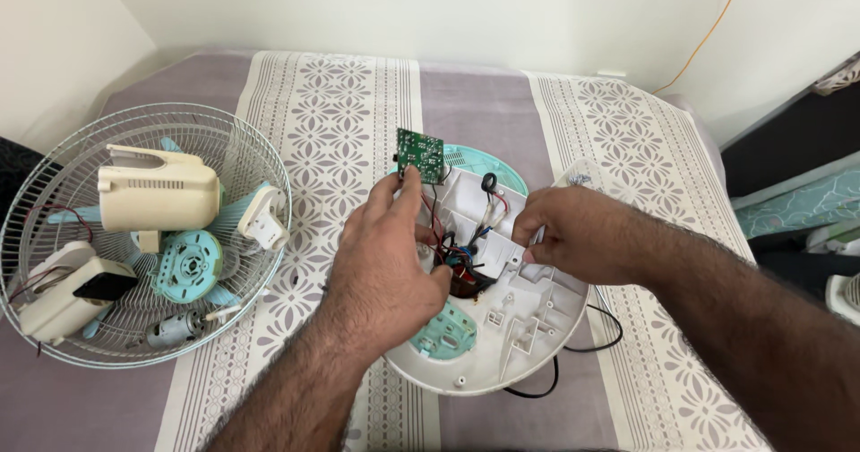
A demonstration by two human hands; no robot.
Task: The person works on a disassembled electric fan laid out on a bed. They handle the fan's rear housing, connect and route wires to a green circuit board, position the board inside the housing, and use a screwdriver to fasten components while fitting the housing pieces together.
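A patterned lilac and white cloth point(358, 103) covers the tabletop beneath pale walls. The left hand point(381, 268) pinches a small green circuit board point(421, 154) upright between thumb and fingers, above an open white fan base point(511, 335) with coloured wires point(457, 250) inside. The right hand point(573, 232) grips the base's inner wall, fingers curled. A wire fan guard point(36, 201) holding loose cream parts lies well to the left

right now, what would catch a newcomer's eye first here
Centre stage, the left hand props up a green circuit board over an opened white fan base full of wires, while the right hand grips the base's inner wall. At far left, a wire fan guard cradles cream housing parts and teal blades.
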